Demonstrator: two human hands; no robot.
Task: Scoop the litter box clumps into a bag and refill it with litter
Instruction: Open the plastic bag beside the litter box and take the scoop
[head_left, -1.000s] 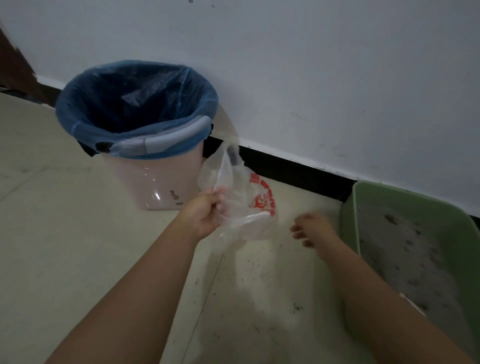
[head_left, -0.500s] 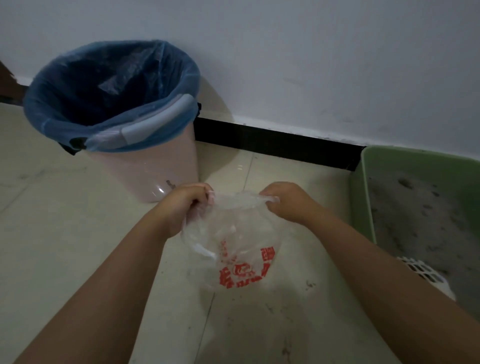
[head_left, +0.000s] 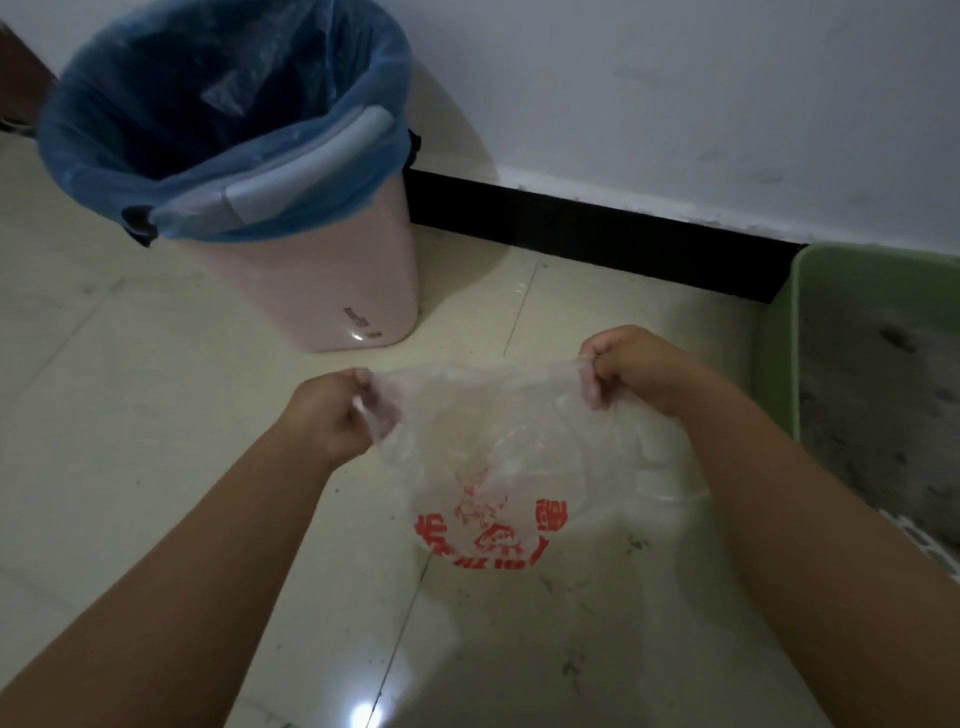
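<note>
Bin (head_left: 322, 291), left of the bag, has a small label, too blurred to read. Left hand (head_left: 332, 410) and right hand (head_left: 631, 371) each pinch the bag (head_left: 498, 457) rim, probably stretching its mouth for scooping. Red print unreadable. Litter box (head_left: 779, 332) just right of the bag, clumps (head_left: 896, 338) inside.

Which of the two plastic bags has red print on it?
The clear plastic bag, held between the left hand and right hand. The blue bag lining the pink bin shows none.
</note>
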